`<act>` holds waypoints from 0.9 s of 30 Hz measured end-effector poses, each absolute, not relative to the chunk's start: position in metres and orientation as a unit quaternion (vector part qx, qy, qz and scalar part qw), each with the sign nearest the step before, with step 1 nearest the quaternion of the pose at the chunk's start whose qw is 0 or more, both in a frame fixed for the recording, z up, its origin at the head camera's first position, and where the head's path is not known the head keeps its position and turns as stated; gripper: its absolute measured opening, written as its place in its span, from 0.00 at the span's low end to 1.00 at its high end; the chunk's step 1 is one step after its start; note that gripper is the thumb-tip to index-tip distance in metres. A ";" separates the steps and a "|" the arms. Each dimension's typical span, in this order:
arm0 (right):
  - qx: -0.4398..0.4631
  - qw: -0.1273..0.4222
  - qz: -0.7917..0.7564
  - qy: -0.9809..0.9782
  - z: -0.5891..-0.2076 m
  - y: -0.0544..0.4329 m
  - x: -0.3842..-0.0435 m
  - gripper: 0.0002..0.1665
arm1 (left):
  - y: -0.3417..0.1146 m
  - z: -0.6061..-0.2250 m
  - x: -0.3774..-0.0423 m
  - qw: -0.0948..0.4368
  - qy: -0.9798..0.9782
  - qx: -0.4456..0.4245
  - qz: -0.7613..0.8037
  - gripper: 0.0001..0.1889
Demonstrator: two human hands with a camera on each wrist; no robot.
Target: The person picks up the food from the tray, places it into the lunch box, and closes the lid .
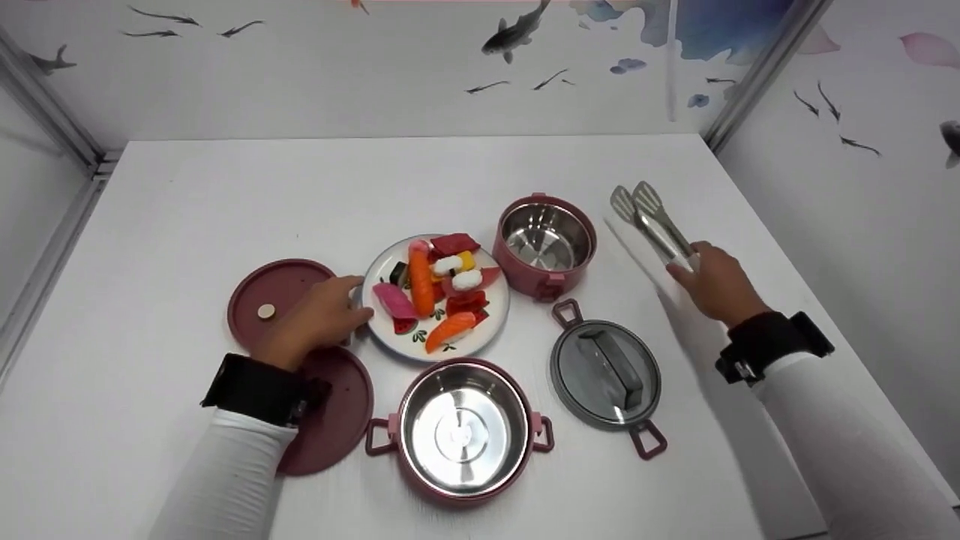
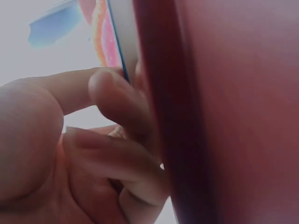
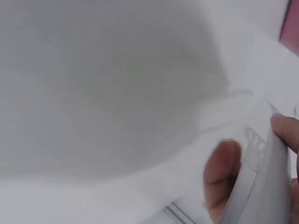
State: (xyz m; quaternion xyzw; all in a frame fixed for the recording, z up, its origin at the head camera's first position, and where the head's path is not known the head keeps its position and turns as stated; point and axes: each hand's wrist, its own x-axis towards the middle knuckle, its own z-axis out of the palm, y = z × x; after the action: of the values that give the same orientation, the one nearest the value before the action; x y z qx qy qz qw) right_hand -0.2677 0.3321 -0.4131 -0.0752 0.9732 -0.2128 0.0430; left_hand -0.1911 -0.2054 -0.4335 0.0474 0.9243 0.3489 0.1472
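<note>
My left hand (image 1: 319,315) is at the left edge of a white patterned plate (image 1: 401,347), its thumb and fingertips pinching the rim. Toy sushi pieces lie on the plate, among them an orange shrimp-like piece (image 1: 421,283) and a pink piece (image 1: 394,301). In the left wrist view the curled fingers (image 2: 126,107) meet the rim beside a dark red lid's edge (image 2: 163,107). Over the table's right side, my right hand (image 1: 716,285) grips metal tongs (image 1: 660,225), which point away with their slotted tips slightly apart. The right wrist view shows the tongs' handle (image 3: 266,182) between thumb and fingers.
A round red pot (image 1: 544,281) touches or nearly touches the plate's right side. In front stands a two-handled pot (image 1: 463,491). A grey-topped lid (image 1: 604,375) lies right of it. Two dark red round lids (image 1: 255,300) lie under and beside my left forearm.
</note>
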 end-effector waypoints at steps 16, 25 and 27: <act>-0.287 0.068 -0.254 0.921 -0.359 0.200 -0.198 0.26 | -0.214 -0.445 -0.192 0.138 0.895 0.076 0.417 0.28; -0.317 0.113 -0.188 0.923 -0.365 0.147 -0.198 0.23 | -0.216 -0.445 -0.192 0.141 0.891 0.073 0.424 0.30; -0.316 0.111 -0.181 0.925 -0.364 0.141 -0.196 0.23 | -0.215 -0.445 -0.192 0.143 0.892 0.072 0.422 0.31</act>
State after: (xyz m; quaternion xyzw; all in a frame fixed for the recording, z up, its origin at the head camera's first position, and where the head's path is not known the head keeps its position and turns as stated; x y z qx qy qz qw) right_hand -0.1960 0.1413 -0.3643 -0.3156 0.9248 -0.1813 0.1108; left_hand -0.1924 -0.2153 -0.4451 0.0722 0.8923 0.4219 0.1433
